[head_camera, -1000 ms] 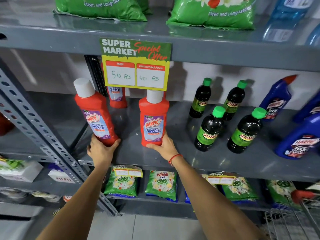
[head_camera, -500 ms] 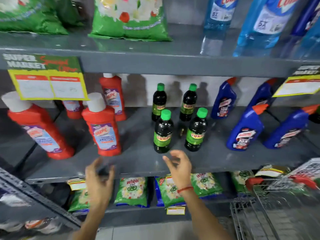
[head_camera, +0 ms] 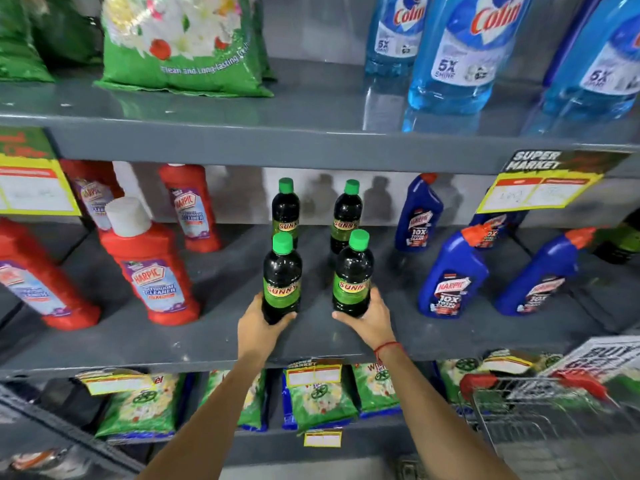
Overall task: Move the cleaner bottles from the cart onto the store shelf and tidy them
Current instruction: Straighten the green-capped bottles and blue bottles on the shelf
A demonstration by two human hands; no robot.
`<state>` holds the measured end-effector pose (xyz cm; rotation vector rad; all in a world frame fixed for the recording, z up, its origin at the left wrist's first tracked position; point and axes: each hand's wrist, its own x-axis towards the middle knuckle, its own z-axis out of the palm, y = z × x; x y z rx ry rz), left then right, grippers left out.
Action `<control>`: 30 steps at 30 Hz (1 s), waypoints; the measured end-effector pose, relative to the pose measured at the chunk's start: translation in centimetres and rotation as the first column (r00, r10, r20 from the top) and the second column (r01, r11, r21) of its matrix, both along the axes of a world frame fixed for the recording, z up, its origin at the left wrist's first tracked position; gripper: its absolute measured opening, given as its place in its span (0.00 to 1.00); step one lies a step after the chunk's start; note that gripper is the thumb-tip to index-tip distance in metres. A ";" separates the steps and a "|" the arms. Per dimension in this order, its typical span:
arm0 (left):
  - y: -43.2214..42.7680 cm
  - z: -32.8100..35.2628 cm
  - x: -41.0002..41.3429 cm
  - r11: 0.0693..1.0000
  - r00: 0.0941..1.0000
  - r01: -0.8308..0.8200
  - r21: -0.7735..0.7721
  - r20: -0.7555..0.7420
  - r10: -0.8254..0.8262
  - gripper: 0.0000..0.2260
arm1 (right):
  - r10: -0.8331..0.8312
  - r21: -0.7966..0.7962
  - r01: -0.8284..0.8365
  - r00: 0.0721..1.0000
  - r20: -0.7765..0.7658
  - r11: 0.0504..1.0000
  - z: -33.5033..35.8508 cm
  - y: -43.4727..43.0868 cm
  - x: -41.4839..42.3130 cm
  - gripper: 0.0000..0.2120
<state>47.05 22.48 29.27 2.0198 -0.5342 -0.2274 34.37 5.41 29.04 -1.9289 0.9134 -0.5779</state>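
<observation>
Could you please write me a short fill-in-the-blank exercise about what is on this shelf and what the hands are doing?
1. Each of the hands, left and right, grips a dark Sunny bottle with a ____ cap.
2. The number of Sunny bottles on the middle shelf is ____.
3. The red Harpic bottles stand to the ____ of them.
4. The blue Colin bottles stand on the shelf ____.

Answers: green; four; left; above

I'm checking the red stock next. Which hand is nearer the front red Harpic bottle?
Left. The left hand grips a front Sunny bottle just right of the red Harpic bottle; the right hand is farther right.
</observation>
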 end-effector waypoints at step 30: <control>-13.7 -1.5 -13.8 0.928 0.941 0.315 -0.198 -0.061 -0.333 0.23 | -0.620 0.015 0.653 0.713 0.327 0.758 -2.0 -15.4 -19.7 0.36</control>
